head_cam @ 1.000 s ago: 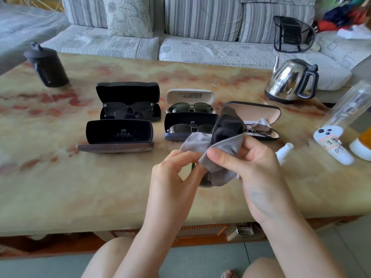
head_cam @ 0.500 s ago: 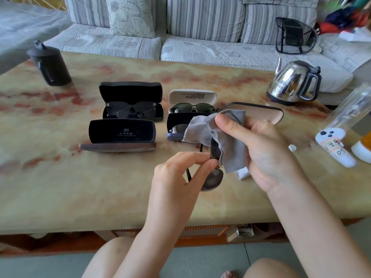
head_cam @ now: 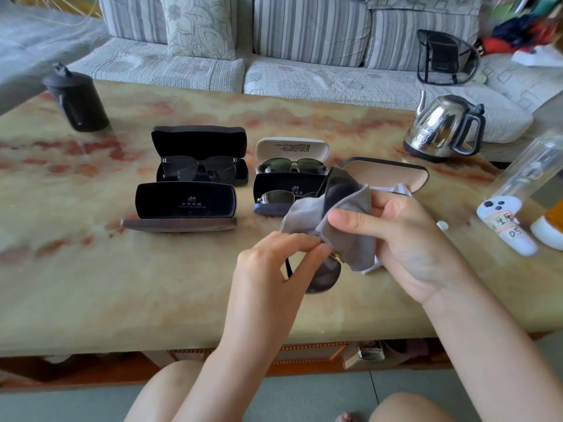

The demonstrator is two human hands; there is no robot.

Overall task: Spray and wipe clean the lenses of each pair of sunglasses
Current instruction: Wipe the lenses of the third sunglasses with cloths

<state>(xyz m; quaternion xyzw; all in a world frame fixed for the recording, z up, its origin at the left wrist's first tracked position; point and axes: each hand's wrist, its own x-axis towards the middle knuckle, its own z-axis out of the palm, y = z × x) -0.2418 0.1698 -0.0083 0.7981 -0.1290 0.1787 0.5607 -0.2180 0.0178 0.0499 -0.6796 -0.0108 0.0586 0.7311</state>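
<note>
Above the marbled stone bench point(head_cam: 122, 284), a left hand point(head_cam: 274, 263) pinches dark-lensed thin-framed sunglasses point(head_cam: 324, 277) by the frame while the right hand point(head_cam: 405, 245) clamps its fingers on a grey microfibre cloth point(head_cam: 344, 220) folded round the upper lens; too hard a rub could twist the frame or wrench it loose.

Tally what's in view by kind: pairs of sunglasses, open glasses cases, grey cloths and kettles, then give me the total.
Sunglasses: 4
Cases: 5
Grey cloth: 1
Kettle: 1
Total: 11
</note>
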